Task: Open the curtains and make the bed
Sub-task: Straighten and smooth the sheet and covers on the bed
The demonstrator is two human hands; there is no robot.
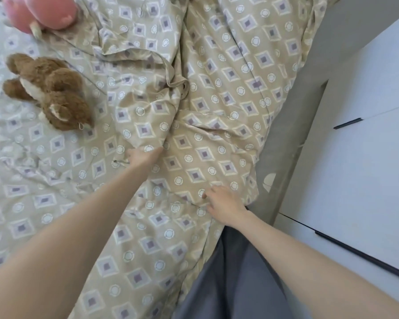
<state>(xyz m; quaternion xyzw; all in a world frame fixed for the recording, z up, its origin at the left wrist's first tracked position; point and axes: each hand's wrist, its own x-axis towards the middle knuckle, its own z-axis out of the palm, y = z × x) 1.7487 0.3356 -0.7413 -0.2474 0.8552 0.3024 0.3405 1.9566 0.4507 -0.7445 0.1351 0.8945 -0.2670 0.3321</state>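
Both arms reach fwd over the duvet (217, 139), beige w/ diamond print, lying bunched in folds ahead of the hands. Left hand (139, 157): fingers buried in a fold, apparently gripping it; fingertips hidden. Right hand (224, 207): fingers curled, pinching the duvet edge nearest the person. Hands apart, the right nearer the body. Brown plush toy (53, 93) lies beyond and left of left hand; pink plush toy (39, 12) farther off, cut by frame top. White cabinet (359, 157) right of right hand.
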